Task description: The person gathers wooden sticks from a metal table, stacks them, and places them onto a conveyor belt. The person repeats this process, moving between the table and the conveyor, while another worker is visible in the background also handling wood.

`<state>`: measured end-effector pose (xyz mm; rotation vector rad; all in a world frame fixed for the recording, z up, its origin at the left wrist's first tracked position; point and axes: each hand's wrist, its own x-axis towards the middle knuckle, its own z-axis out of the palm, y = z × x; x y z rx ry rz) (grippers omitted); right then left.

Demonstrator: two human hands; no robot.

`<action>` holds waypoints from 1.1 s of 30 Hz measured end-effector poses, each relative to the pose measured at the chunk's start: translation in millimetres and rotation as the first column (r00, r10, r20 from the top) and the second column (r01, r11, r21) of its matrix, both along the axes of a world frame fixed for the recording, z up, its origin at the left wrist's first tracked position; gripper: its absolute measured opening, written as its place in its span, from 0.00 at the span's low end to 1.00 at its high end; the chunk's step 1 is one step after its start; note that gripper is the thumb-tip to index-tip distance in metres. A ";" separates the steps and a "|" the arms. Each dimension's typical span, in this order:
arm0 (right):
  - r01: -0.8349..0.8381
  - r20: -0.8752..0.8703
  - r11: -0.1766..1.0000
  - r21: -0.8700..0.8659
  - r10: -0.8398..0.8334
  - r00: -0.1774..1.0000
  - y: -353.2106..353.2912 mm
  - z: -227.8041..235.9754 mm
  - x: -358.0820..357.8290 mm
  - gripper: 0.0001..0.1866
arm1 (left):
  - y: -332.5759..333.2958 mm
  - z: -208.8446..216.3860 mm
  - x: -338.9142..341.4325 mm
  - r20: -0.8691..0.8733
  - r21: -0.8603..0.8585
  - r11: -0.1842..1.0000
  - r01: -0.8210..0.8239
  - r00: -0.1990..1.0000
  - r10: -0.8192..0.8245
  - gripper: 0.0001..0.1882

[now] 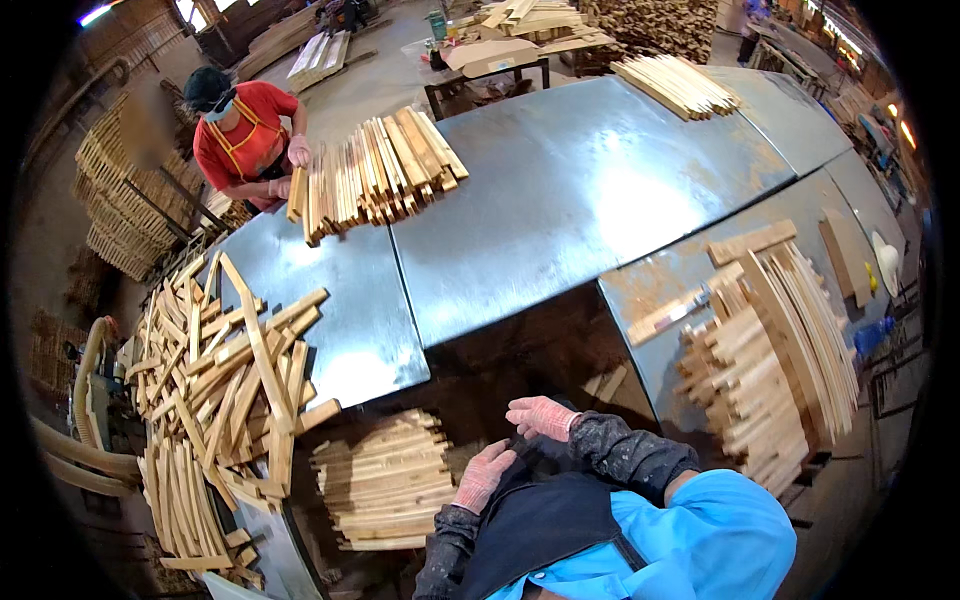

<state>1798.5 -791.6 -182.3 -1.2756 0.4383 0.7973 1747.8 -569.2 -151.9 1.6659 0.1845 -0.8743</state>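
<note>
My right hand [541, 417] is loosely open, without wood; whether my left hand [484, 477] is closed, I cannot tell. The stick stack [385, 482] lies near left; 2 palms pressing evenly should steady it.

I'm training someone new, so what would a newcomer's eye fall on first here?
Probably the jumbled heap of wooden strips on the left of the shiny metal table. Then the co-worker in red at its far left, beside a neater row of strips, and the wearer's gloved left hand and right hand, low near the centre.
</note>
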 end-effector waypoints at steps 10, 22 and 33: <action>-0.258 0.383 0.848 -0.463 0.454 0.804 -40.1 -101.7 371.3 0.26 | -73.6 5.6 273.0 -0.022 0.135 0.991 -0.001 1.000 0.004 0.31; 0.096 0.358 0.717 -0.691 0.224 0.906 -59.2 -51.7 706.4 0.49 | -98.5 -22.4 446.6 -0.179 0.113 0.964 -0.242 0.949 0.259 0.33; -0.052 0.178 0.518 -0.854 0.384 0.906 -32.5 -60.0 801.2 0.55 | -96.5 -57.0 556.9 -0.134 0.044 0.895 -0.444 0.885 0.445 0.30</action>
